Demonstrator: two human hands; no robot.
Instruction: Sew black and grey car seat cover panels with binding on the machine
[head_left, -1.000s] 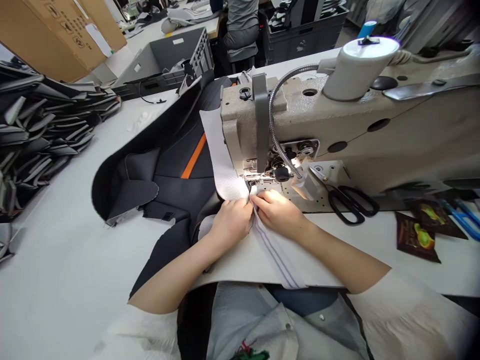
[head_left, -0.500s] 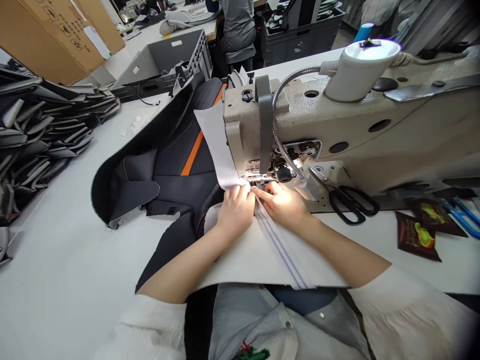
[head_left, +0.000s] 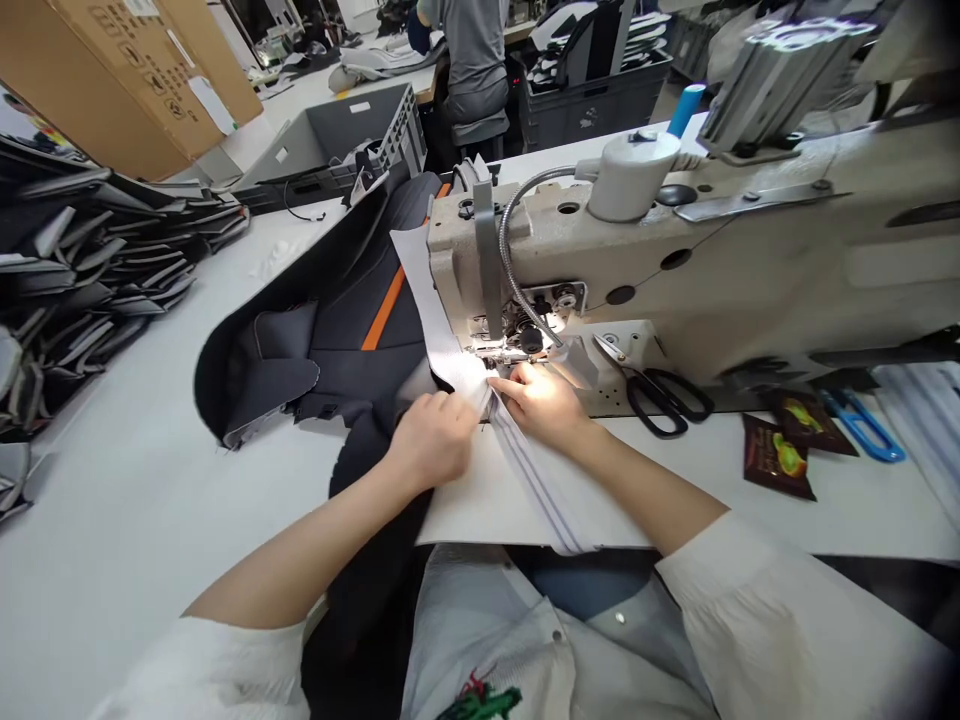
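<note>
A dark seat cover [head_left: 360,372] with an orange stripe [head_left: 385,308] lies left of the sewing machine [head_left: 517,240]. A white fabric piece [head_left: 420,290] runs along it to the lit presser foot. My left hand [head_left: 435,440] is closed with curled fingers on the cover's near edge, slightly blurred, left of the needle area. Close by the foot, my right hand [head_left: 547,400] pinches a white strip with blue lines [head_left: 536,480], its forefinger pointing at the seam. That strip trails down over the table's front edge. The needle tip is hidden.
Black-handled scissors [head_left: 660,400] rest on the machine bed. Brown packets [head_left: 780,455] and blue snips [head_left: 866,425] lie to the right. Stacked dark pieces [head_left: 82,260] fill the left side, beside a grey crate [head_left: 337,130] and a carton [head_left: 135,90]. Another person [head_left: 476,60] sits beyond.
My left hand has moved left and toward me, away from the needle, and the cover's near part has shifted down. My right hand stays by the foot. The view has turned rightward.
</note>
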